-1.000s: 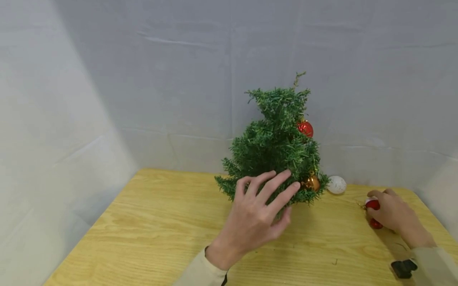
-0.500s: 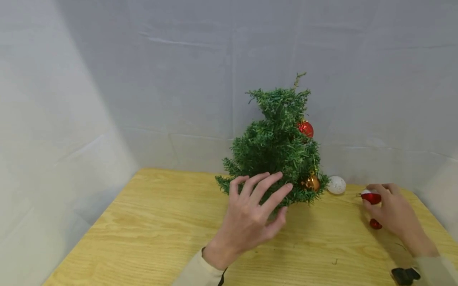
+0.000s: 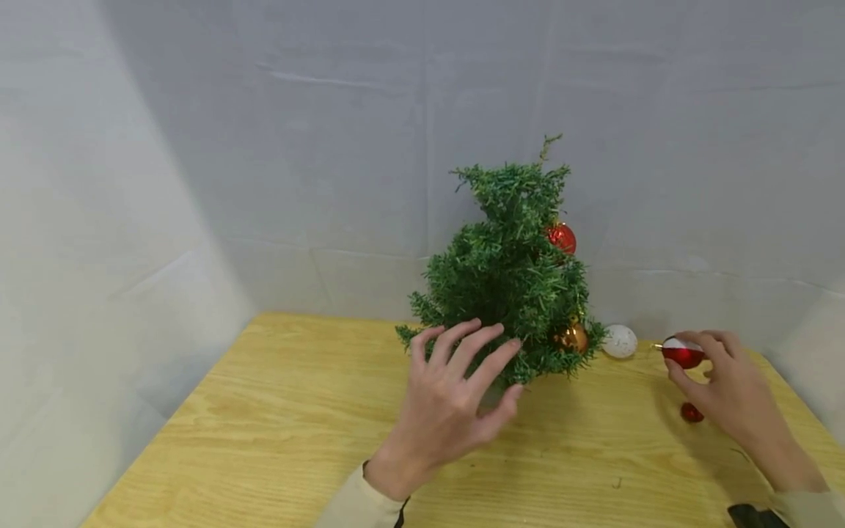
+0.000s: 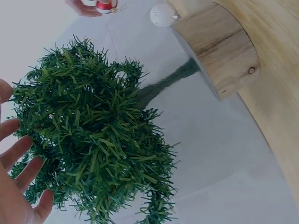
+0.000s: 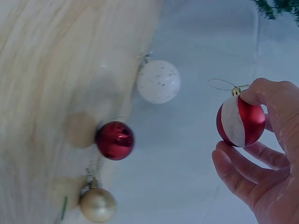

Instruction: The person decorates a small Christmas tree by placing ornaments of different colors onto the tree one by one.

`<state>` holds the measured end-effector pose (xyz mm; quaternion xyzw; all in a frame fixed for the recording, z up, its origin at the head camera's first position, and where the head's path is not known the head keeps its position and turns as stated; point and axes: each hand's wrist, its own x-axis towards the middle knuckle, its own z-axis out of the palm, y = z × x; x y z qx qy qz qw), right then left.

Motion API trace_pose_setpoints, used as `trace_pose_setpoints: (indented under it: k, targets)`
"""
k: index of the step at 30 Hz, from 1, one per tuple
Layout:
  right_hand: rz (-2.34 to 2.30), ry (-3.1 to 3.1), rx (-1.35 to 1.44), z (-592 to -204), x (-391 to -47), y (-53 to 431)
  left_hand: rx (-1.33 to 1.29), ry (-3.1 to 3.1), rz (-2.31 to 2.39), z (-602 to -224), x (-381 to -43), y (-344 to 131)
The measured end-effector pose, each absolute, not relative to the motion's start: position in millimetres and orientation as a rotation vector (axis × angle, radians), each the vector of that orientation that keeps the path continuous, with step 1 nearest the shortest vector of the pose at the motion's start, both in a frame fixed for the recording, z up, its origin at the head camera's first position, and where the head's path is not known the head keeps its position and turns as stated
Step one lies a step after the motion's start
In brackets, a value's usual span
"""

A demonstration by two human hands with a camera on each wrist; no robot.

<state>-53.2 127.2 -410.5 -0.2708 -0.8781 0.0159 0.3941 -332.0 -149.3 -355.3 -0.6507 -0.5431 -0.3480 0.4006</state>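
Note:
A small green artificial Christmas tree [image 3: 502, 271] stands near the table's back edge; its round wooden base [image 4: 219, 49] shows in the left wrist view. My left hand [image 3: 455, 403] is spread in front of the lower branches, fingers loosely bent and holding nothing. My right hand [image 3: 733, 396] pinches a red and white bauble [image 5: 240, 121] between thumb and fingers, raised above the table, with a thin gold loop at its cap. On the tree's right side hang a red bauble [image 3: 561, 238] and an orange-gold bauble [image 3: 573, 338].
A white speckled bauble [image 3: 620, 342] lies right of the tree. Below the right hand rests a dark red bauble [image 3: 692, 412], and a gold bauble [image 5: 98, 205] lies beyond it in the right wrist view. Grey cloth [image 3: 330, 183] hangs behind the wooden table [image 3: 264, 425].
My right hand has lifted the red and white bauble off the table, away from the dark red one. The left hand has drifted slightly left and down from the branches.

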Motion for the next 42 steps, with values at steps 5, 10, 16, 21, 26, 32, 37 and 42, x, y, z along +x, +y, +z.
trace_pose_setpoints:
  k: [5, 10, 16, 21, 26, 32, 37, 42]
  targets:
    - [0.006, -2.189, -0.630, -404.6, -55.2, 118.9, -1.649, -1.363, -0.911, -357.1, -337.1, -151.9]
    - [-0.030, -2.176, -0.600, -399.7, -56.7, 110.7, -1.648, -1.332, -0.929, -359.0, -341.0, -153.4]
    - [-0.030, -2.149, -0.541, -393.7, -57.4, 101.9, -1.650, -1.325, -0.937, -360.8, -344.6, -155.3]
    - [-0.025, -2.130, -0.505, -388.5, -57.9, 96.1, -1.650, -1.314, -0.930, -362.2, -346.5, -156.1]
    - [-0.011, -2.117, -0.467, -382.9, -59.3, 90.5, -1.640, -1.311, -0.931, -363.5, -348.2, -157.4]
    - [-0.014, -2.097, -0.437, -376.0, -61.7, 83.3, -1.638, -1.303, -0.930, -363.2, -351.2, -158.8]
    - [-0.024, -2.088, -0.432, -369.7, -63.1, 75.8, -1.643, -1.299, -0.925, -362.2, -352.2, -160.0]
    - [-0.036, -2.083, -0.417, -363.4, -65.5, 67.6, -1.649, -1.281, -0.950, -361.9, -352.2, -160.3]
